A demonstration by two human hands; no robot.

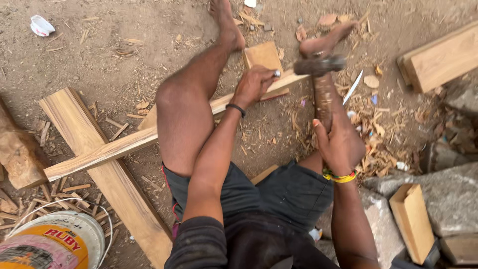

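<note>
i note right hand [341, 147] gripping hammer [321, 82] raised just beyond left fingers [259, 82], which clamp wooden strip [149, 137] running leftward.

place: looks like an outdoor woodworking spot, a carpentry yard with no desk, everything done right on the ground
ground: bare packed dirt [99, 45] all over, work happens sitting on it
offcuts: wood chips and shavings [378, 134] piled up at the right middle of the frame, more splinters at lower left
timber: sawn planks crossing at the left [94, 149], a thick beam [443, 60] at upper right, small blocks at top centre and lower right
tools: a rough wooden-handled hammer [321, 79] near top centre
other bits: a plastic bucket [59, 239] in the lower left corner, a raw log [20, 154] at the left edge, stone slabs [448, 194] lower right
</note>
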